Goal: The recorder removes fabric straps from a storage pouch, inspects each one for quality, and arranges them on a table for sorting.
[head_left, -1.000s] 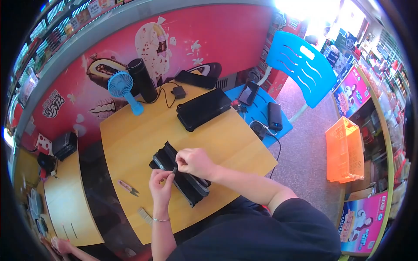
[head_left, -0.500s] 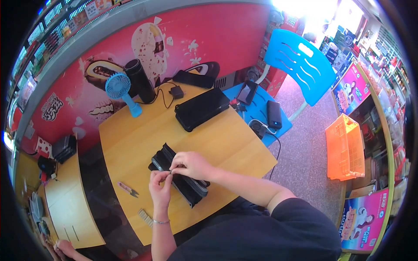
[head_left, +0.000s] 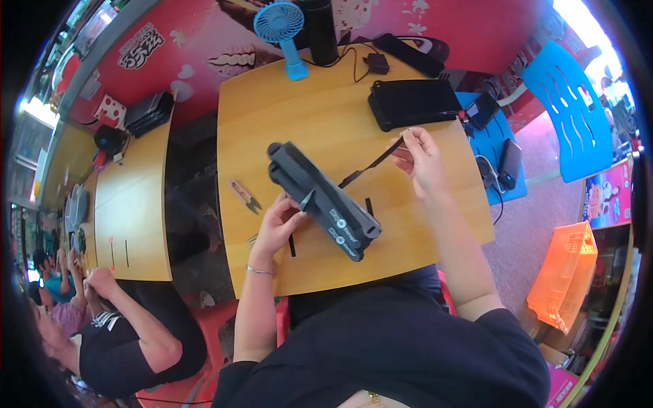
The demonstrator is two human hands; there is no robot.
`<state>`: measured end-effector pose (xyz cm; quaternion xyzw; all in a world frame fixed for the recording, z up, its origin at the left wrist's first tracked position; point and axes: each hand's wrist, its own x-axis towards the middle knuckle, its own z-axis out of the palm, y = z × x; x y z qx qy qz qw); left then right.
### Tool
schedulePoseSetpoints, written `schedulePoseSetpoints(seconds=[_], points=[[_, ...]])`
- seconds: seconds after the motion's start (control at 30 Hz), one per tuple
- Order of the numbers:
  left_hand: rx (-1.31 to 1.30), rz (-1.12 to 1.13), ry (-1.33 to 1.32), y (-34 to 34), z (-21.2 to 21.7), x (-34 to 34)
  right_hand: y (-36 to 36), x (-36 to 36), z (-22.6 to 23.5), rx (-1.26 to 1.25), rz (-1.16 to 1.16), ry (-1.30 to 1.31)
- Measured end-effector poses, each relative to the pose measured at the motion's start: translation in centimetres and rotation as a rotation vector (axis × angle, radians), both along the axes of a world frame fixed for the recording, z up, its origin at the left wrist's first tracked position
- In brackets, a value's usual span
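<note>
A black padded bundle [head_left: 323,194], long and layered with small white print on one side, is tilted above the table. My left hand [head_left: 280,221] is closed on its near left side, thumb on top beside a small grey pointed piece [head_left: 308,201]. A narrow black strap [head_left: 373,165] stretches from under the bundle to my right hand [head_left: 420,156], which pinches its far end. Short black strap ends [head_left: 292,245] show below the bundle. Pink-handled thread snips [head_left: 243,195] lie on the table left of my left hand.
The wooden table [head_left: 326,102] bears a flat black case [head_left: 415,104], a blue fan [head_left: 282,34], a black cylinder [head_left: 318,30] and a charger [head_left: 376,63]. A blue chair [head_left: 568,109] and an orange crate [head_left: 563,275] stand right. Another person [head_left: 126,340] sits left.
My hands have moved apart. My left hand has lifted and turned the bundle off the table, and my right hand has drawn the strap out to the right. The view has shifted leftward.
</note>
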<state>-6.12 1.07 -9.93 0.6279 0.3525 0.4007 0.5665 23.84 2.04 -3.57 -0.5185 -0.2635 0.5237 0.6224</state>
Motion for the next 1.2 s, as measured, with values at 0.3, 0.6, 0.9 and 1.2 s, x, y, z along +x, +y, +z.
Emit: schedulePoseSetpoints(seconds=[0.3, 0.6, 0.9, 1.2], points=[[0.169, 0.249, 0.284, -0.9, 4.5, 2.0, 0.0, -2.3, 2.1, 0.181, 0.123, 0.051], [-0.333, 0.267, -0.117, -0.1, 3.7, 4.3, 3.3, -2.6, 10.1, 0.482, 0.120, 0.032], [0.093, 0.225, 0.479, 1.4, 5.8, 4.7, 4.5, -3.6, 15.6, 0.706, 0.313, -0.202], [-0.002, 0.288, 0.287, 3.0, 5.4, 5.9, 3.8, -6.6, 22.8, 0.778, 0.315, -0.352]])
